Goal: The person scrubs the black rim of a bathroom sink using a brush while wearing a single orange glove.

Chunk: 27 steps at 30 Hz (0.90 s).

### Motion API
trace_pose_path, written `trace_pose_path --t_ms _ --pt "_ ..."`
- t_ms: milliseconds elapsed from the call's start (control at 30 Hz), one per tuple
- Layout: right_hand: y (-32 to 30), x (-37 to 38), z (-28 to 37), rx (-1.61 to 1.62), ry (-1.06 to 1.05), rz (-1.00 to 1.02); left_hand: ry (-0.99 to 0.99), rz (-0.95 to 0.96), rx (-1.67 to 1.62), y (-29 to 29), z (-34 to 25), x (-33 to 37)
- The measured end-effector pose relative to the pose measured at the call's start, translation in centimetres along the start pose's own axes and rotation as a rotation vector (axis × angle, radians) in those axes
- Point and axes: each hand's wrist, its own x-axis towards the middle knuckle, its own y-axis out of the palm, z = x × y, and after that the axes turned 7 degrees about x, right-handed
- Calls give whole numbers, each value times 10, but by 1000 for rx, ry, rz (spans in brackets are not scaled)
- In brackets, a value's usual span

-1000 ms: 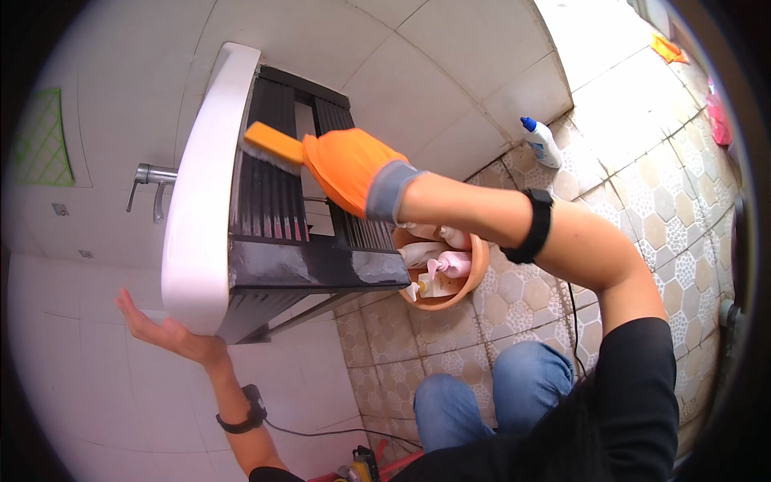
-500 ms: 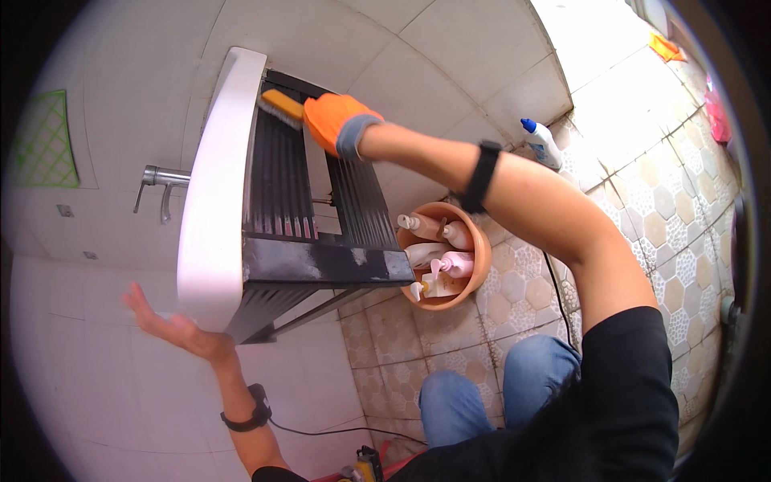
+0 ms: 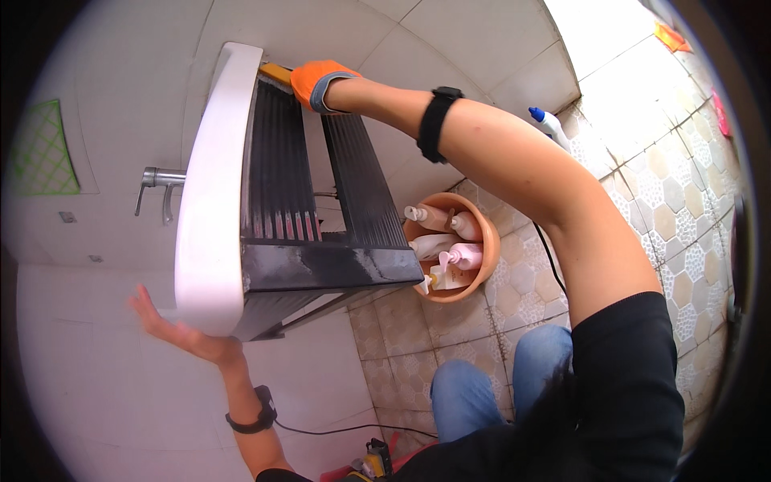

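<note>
My right hand, in an orange glove with a grey cuff, is closed on a yellow-backed brush. The brush is at the far end of a black ridged cabinet frame under a white sink; its bristles are mostly hidden. Ungloved, my left hand is by the sink's near end, fingers stretched out and palm close to the rounded corner. Whether it touches the sink I cannot tell. Pale smears mark the frame's near panel.
A terracotta-coloured tub of several pump bottles stands on the patterned tile floor beside the frame. A white bottle with a blue cap is near the wall. The sink's metal tap juts out left. A black cable trails from my left wrist strap.
My right hand and the brush have moved farther away along the black frame to its far end. My left hand has stayed by the sink corner, with the view shifting slightly.
</note>
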Motion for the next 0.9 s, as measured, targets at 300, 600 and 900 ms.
trace_pose_path --t_ms 300,600,900 --pt "-16 -146 22 120 -239 12 -23 7 -54 0 -4 -1" --pt "-7 -136 17 53 -255 -74 -16 1 -21 -2 -3 0" --pt "-6 -78 9 19 -146 -61 -42 -6 -148 0 -1 0"
